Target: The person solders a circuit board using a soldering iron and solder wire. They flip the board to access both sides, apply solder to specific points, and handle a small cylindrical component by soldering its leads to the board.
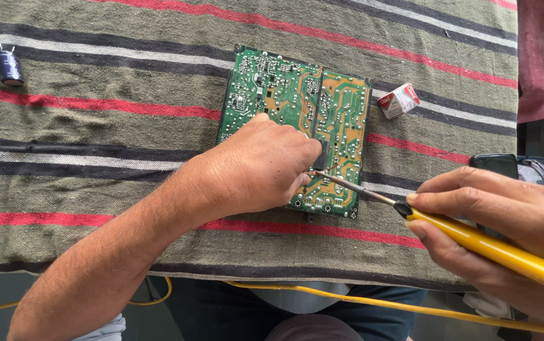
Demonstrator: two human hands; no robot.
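Green circuit board (297,107) lies solder side up on the striped cloth (95,126) — orange-tan traces over its right half. Left hand (256,164) rests on the board, fingers curled together, pinching a small dark part (320,153). Right hand (505,221), right of the board, fingers wrapped round a yellow-handled soldering iron (474,240) — tip at the board's lower edge.

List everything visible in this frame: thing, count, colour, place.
circuit board: 1, green with tan copper areas, centre of the cloth, solder side up
soldering iron: 1, yellow handle, metal tip on the board's lower part
striped cloth: 1, olive with red, black and white stripes, covers the table
capacitor: 1, dark blue cylinder, top left on the cloth
small box: 1, red and white, right of the board
phone: 1, black, right edge, partly hidden
yellow cable: 1, runs below the table edge
left hand: rests on the board, fingers by the iron's tip
right hand: grips the iron's handle
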